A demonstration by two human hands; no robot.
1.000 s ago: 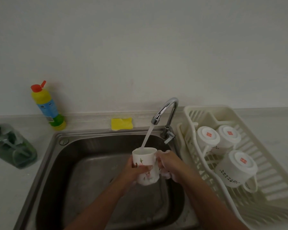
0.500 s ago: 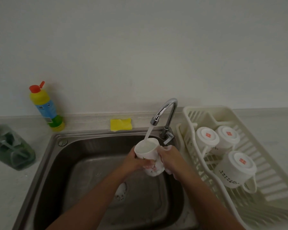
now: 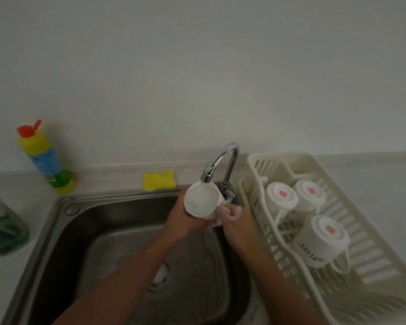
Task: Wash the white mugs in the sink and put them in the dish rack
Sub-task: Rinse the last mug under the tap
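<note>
Mug (image 3: 202,199) and hands first: the left hand (image 3: 179,219) was wrapped round its lower body from the left. The right hand (image 3: 234,221), fingers curled and flecked with suds, gripped its right side, seemingly at the handle, which was hidden.

A second earlier the mug had stood upright, low over the basin, under a long stream. It had since been lifted to just beneath the spout of the faucet (image 3: 223,158) and tipped so its mouth faced the camera. No falling column of water showed between spout and rim. I judged this to be the inside rinse nearing its end, with emptying and the carry across to follow.

Below, the sink (image 3: 117,231) showed a pale shape by the drain, half hidden by the left forearm, that I could not identify. Just to the right, the dish rack (image 3: 370,233) already held three white mugs (image 3: 324,238) upside down. Behind the sink lay a yellow sponge (image 3: 159,181), and a detergent bottle (image 3: 42,156) stood well to the left.
</note>
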